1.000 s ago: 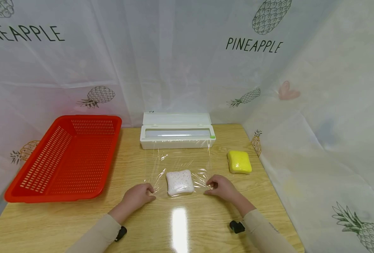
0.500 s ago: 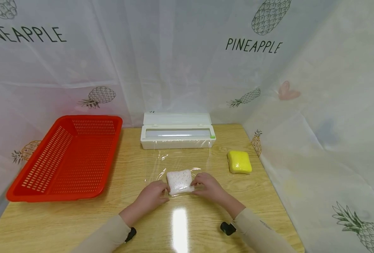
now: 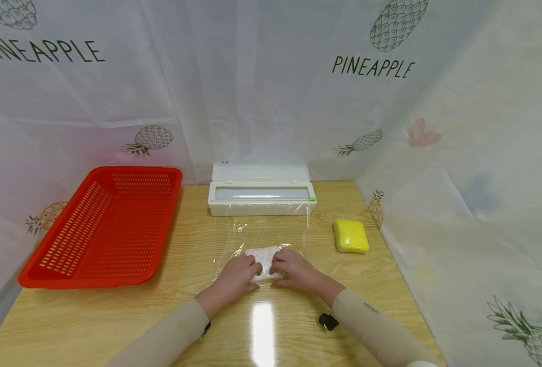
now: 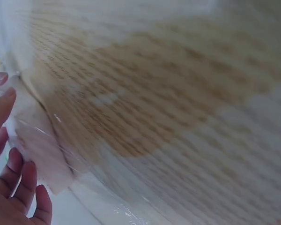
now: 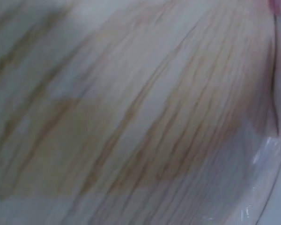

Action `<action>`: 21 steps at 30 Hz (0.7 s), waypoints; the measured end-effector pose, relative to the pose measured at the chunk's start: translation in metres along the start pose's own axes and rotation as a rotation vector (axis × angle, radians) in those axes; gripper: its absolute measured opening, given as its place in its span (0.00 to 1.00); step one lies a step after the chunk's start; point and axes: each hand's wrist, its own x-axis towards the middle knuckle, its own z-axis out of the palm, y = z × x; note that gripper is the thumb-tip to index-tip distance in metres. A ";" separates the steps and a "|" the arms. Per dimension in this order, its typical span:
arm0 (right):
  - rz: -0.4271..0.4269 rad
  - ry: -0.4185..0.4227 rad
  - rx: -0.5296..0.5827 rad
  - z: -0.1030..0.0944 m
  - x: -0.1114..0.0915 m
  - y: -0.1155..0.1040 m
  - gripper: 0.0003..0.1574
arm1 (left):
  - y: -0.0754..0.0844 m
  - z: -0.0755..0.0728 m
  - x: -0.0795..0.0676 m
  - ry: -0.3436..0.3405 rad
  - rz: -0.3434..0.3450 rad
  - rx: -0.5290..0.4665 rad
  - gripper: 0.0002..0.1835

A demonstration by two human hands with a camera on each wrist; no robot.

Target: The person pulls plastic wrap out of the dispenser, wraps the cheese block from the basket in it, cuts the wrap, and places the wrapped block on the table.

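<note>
From the head camera, a white block [image 3: 262, 256] lies on the wooden table [image 3: 92, 326] under clear film [image 3: 239, 227] stretching from an open white box [image 3: 260, 209]. The left hand [image 3: 235, 275] bends its fingers at the block's left side, the right hand [image 3: 295, 270] at its right; whether either pinches the film cannot be told. A yellow block [image 3: 351, 236] sits to the right, a red basket [image 3: 87, 284] to the left.

The left wrist camera shows spread, curved fingers [image 4: 24, 192] against the film-covered white block.

The right wrist camera shows mostly blurred wood grain.
</note>
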 end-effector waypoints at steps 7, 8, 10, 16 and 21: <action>-0.003 -0.047 0.067 0.005 0.003 0.006 0.15 | -0.002 0.003 0.004 -0.053 -0.009 0.010 0.16; 0.001 -0.046 0.075 0.006 0.004 0.006 0.15 | -0.002 0.003 0.004 -0.050 -0.012 0.008 0.16; 0.012 -0.046 0.098 0.004 0.006 0.006 0.13 | -0.003 0.003 0.004 -0.042 -0.014 0.002 0.15; 0.086 -0.076 0.224 -0.002 0.012 0.007 0.09 | -0.006 0.001 0.002 0.012 -0.021 -0.012 0.15; 0.216 -0.136 0.452 -0.016 0.018 0.007 0.07 | -0.006 -0.008 0.001 0.074 -0.018 -0.059 0.21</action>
